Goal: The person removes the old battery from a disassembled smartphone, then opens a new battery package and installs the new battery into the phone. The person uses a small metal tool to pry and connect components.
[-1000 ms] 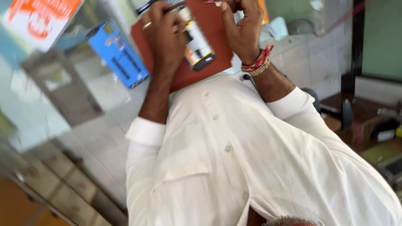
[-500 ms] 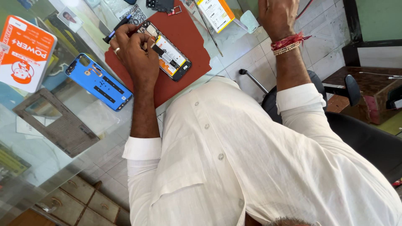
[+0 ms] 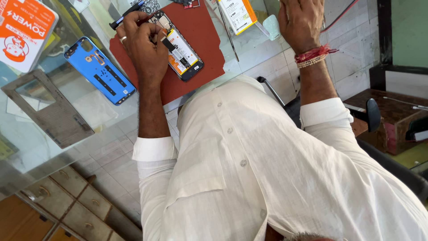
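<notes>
An opened phone (image 3: 180, 52) with its yellow-and-white battery exposed lies on a dark red mat (image 3: 200, 31) on the glass counter. My left hand (image 3: 143, 47) is curled over the phone's upper end, thumb and forefinger pinched at a small dark part there. A blue-handled tool (image 3: 127, 12) pokes out behind its fingers. My right hand (image 3: 301, 22), with red thread bands at the wrist, is raised off to the right near a yellow-and-white packet (image 3: 238, 13) and a pale translucent pick (image 3: 271, 24). Its fingertips run out of the frame.
A blue phone back cover (image 3: 99, 69) lies left of the mat, with an orange box (image 3: 24, 31) and a grey frame (image 3: 47, 109) further left. Metal tweezers (image 3: 228, 31) rest by the packet. Wooden drawers (image 3: 67, 201) show under the glass; a brown table (image 3: 392, 118) stands at right.
One second ago both hands held the phone over the mat. My right hand has since left it and moved right; my left hand stays on the phone, which lies on the mat.
</notes>
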